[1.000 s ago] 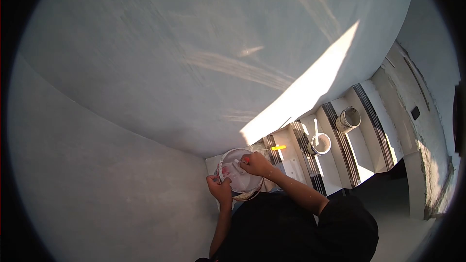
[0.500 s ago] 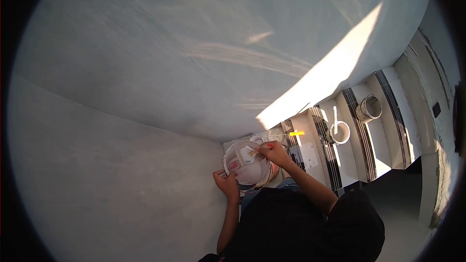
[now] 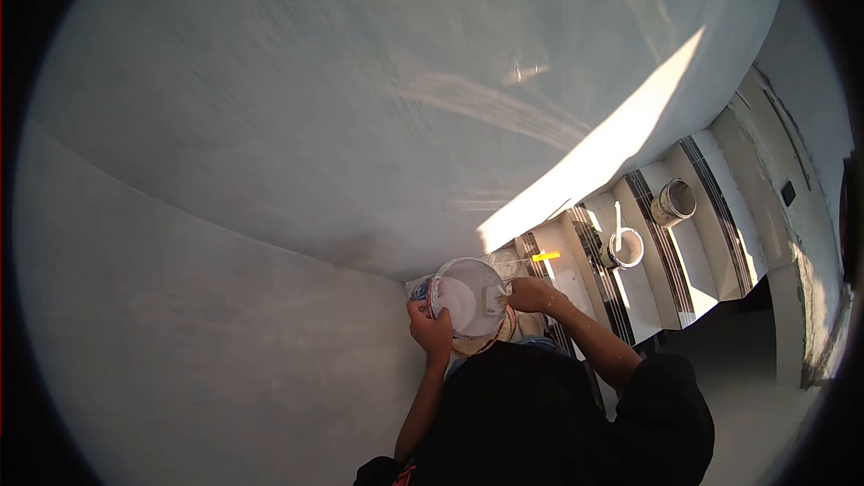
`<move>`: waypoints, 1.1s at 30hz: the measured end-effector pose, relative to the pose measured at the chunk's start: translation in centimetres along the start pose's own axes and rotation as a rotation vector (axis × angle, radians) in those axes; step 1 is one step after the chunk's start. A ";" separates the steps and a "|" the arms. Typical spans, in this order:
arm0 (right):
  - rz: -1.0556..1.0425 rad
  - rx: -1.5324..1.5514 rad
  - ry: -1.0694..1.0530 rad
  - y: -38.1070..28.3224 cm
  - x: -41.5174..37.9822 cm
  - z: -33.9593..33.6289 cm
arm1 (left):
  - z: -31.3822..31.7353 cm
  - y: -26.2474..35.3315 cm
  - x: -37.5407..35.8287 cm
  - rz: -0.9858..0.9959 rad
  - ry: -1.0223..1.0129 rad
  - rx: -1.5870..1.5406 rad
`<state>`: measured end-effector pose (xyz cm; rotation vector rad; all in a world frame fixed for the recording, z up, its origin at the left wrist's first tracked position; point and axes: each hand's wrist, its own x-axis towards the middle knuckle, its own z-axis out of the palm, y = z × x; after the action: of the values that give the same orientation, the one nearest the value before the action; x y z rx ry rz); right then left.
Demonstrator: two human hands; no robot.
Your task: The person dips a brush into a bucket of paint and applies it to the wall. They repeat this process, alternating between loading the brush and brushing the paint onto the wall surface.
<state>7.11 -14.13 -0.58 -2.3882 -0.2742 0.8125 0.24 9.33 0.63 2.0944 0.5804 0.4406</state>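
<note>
The grey wall (image 3: 270, 126) fills most of the view, a bright patch of sunlight across it; beside it run the pale steps (image 3: 639, 304) with dark striped edges. In the corner is the bucket (image 3: 420, 292), pale liquid inside. The left hand (image 3: 432, 326) has its grip clamped on the bucket's near-left rim. The right hand (image 3: 531, 295) has its grip closed around the brush (image 3: 493, 301), whose head is within the bucket's mouth; whether it touches the liquid I cannot tell. Two pots, the far pot (image 3: 675, 202) and the near pot (image 3: 623, 248), sit on separate steps, a white stick (image 3: 617, 223) in the near one. Near the right hand lies a yellow handle (image 3: 545, 256).
</note>
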 end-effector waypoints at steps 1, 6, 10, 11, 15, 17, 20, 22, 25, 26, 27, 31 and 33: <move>0.017 0.031 0.030 -1.0 0.2 0.6 | -0.2 -0.2 0.5 -0.017 -0.005 -0.002; -0.106 0.334 0.219 -4.5 0.2 2.3 | -2.1 -2.6 3.1 -0.102 0.029 -0.055; -0.158 0.305 0.277 -6.7 0.7 3.5 | -3.0 -4.4 4.3 -0.091 0.009 -0.106; -0.162 0.271 0.276 -7.4 0.9 3.6 | -3.2 -4.8 4.5 -0.080 -0.004 -0.093; -0.074 0.010 0.309 -10.5 1.9 4.2 | -4.3 -4.4 4.8 -0.042 -0.001 -0.047; -0.065 0.141 0.323 -10.8 2.2 4.4 | -4.3 -5.4 5.1 -0.042 0.001 -0.082; -0.090 0.320 0.371 -10.2 2.7 5.4 | -5.1 -5.3 5.6 -0.108 0.010 -0.100; -0.131 0.644 0.263 -9.1 2.9 4.6 | -5.3 -5.2 5.9 -0.153 0.028 -0.132; -0.029 0.940 0.177 -9.8 2.1 2.7 | -5.2 -7.1 5.9 -0.180 0.077 -0.160; 0.008 1.089 0.174 -10.3 2.2 1.7 | -5.1 -7.9 5.9 -0.174 0.096 -0.134; 0.020 1.113 0.191 -10.4 3.0 0.9 | -5.0 -8.6 5.7 -0.166 0.114 -0.107; -0.012 1.224 0.377 -14.1 5.6 -4.6 | -5.6 -10.9 5.1 -0.217 0.121 0.009; -0.029 1.274 0.489 -15.9 6.8 -7.1 | -6.1 -12.3 4.5 -0.214 0.138 0.051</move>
<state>16.81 -2.22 10.13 -1.2708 0.3341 0.1963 -2.10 21.97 -5.96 2.0336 0.8953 0.4532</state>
